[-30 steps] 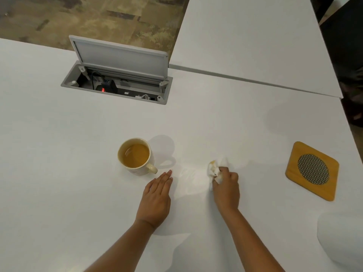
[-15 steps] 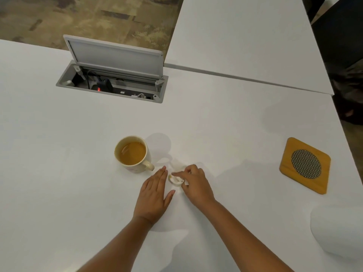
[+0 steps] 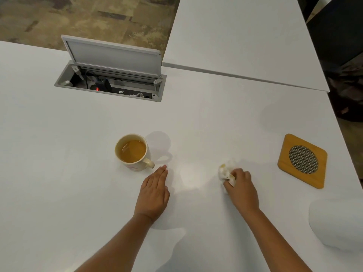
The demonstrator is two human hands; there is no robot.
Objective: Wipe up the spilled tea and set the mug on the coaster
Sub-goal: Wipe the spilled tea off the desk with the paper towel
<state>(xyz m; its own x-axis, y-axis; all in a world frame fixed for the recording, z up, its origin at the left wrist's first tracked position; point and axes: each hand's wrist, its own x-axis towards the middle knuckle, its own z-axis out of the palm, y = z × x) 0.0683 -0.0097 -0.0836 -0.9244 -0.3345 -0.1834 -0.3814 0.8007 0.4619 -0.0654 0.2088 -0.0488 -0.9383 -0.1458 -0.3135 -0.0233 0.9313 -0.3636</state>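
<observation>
Cream mug (image 3: 133, 152) of amber tea stands upright on white table (image 3: 59, 173), left of centre, handle turned toward the near right, pink print low on its near side, too blurred to read. Left hand (image 3: 154, 193) lies flat on the table, palm down, fingers straight and together, empty; its fingertips (image 3: 163, 168) sit just beside the mug handle, a little nearer and to the right, not touching. Right hand (image 3: 241, 188) well to the right of the mug, curled closed round a crumpled white tissue (image 3: 226, 169) with a tan stain at its far left edge; the wad pokes out from the far-left side of the fist and is down on the table surface. Between the two hands a faint glossy patch (image 3: 189, 177) on the tabletop, cannot tell if wet or just glare. Wooden square coaster (image 3: 283, 169) with a round dark mesh centre lies flat further right, near the table's right edge, nothing on it, apart from the right hand and well apart from the mug. Pale rounded object (image 3: 337, 222) at the near right, blurred, can't identify. Far left of mug, a grey cable hatch (image 3: 110, 81) sunk in the table, lid propped up, plugs and a red light inside. Second white table (image 3: 235, 36) butts on at the far right; patterned carpet (image 3: 78, 16) beyond.
</observation>
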